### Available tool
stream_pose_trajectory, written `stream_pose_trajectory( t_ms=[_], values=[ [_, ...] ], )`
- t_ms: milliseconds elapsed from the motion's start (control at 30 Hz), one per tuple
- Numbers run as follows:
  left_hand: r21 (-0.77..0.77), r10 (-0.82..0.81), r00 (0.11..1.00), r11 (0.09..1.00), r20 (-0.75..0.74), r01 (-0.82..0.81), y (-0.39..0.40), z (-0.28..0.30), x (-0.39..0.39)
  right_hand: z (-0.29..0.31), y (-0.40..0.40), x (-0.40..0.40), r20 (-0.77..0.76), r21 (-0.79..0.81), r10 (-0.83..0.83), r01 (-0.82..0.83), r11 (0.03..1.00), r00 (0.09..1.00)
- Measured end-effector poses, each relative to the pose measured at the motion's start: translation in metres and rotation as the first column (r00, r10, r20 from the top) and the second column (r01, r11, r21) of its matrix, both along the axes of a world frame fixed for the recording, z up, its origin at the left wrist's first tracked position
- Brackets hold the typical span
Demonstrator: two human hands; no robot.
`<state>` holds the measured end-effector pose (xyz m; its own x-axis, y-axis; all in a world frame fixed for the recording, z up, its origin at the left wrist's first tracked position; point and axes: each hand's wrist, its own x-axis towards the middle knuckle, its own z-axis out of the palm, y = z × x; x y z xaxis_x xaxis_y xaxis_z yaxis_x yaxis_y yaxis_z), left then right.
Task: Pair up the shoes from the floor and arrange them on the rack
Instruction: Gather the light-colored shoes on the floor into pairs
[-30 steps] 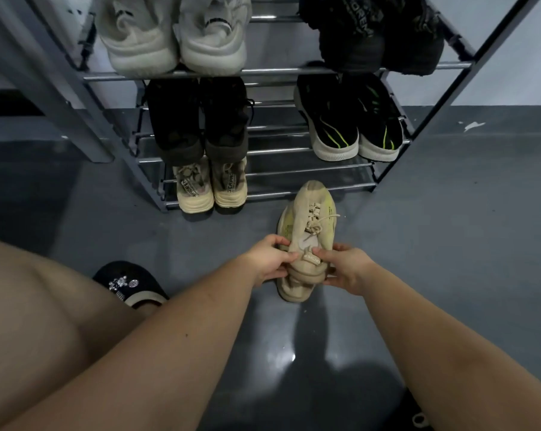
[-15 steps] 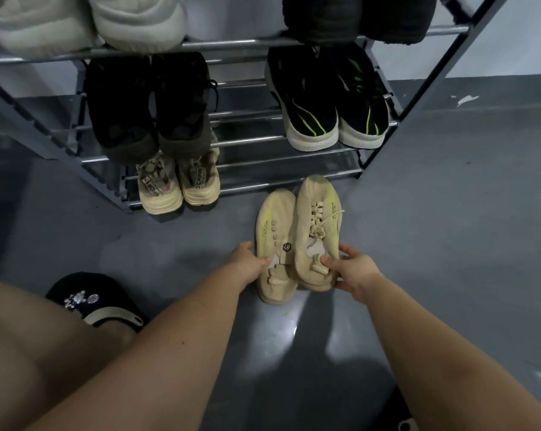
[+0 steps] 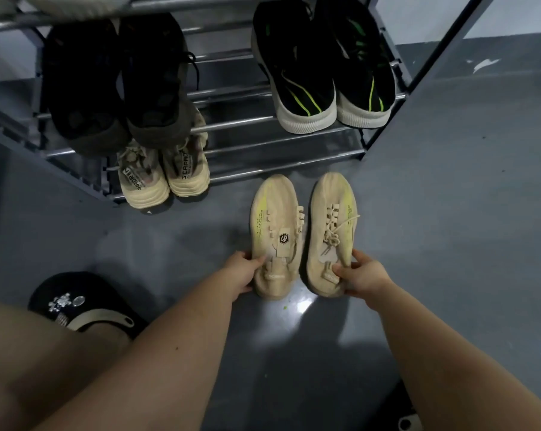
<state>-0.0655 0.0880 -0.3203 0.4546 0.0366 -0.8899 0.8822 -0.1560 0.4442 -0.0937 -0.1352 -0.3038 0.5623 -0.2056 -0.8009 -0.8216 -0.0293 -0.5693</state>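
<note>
Two beige knit sneakers lie side by side on the grey floor, toes toward the metal shoe rack [image 3: 281, 141]. My left hand [image 3: 242, 270] grips the heel end of the left sneaker [image 3: 274, 222]. My right hand [image 3: 361, 275] grips the heel end of the right sneaker [image 3: 333, 219], thumb by its collar. Both shoes sit just in front of the rack's bottom shelf, whose right part is bare bars.
On the rack stand a beige chunky pair [image 3: 163, 175] at bottom left, a dark pair [image 3: 116, 85] above it, and a black pair with green stripes [image 3: 322, 66] at right. A black sandal [image 3: 76, 303] is on my foot at lower left. Grey floor spreads to the right.
The two sneakers, stacked together a second ago, have been separated and now lie side by side, one in each hand. The view has moved closer to the rack's lower shelves.
</note>
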Motion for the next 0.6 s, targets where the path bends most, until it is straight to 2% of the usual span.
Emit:
stream_pose_trajectory(
  t_ms=[133, 233, 333, 500, 600],
  values=[
    [-0.050, -0.014, 0.998, 0.999, -0.062, 0.011, 0.008, -0.003, -0.009, -0.002, 0.016, -0.009, 0.010, -0.032, 0.058, -0.057, 0.998, 0.998],
    [-0.075, -0.036, 0.996, 0.997, -0.084, 0.030, 0.008, 0.000, -0.012, 0.006, 0.028, -0.017, -0.048, 0.090, 0.020, -0.016, 0.996, 0.999],
    [-0.090, 0.003, 0.997, 0.996, -0.073, -0.010, 0.006, 0.004, -0.013, 0.008, 0.037, -0.024, -0.020, 0.153, -0.002, 0.005, 0.988, 1.000],
    [-0.198, 0.157, 0.986, 0.966, -0.053, -0.165, -0.001, 0.016, -0.023, 0.010, 0.040, -0.031, 0.050, 0.143, -0.240, 0.231, 0.962, 0.969],
    [-0.232, 0.206, 0.978, 0.950, -0.030, -0.207, -0.003, 0.027, -0.026, 0.019, 0.032, -0.031, 0.055, 0.136, -0.301, 0.292, 0.947, 0.952]
  ],
)
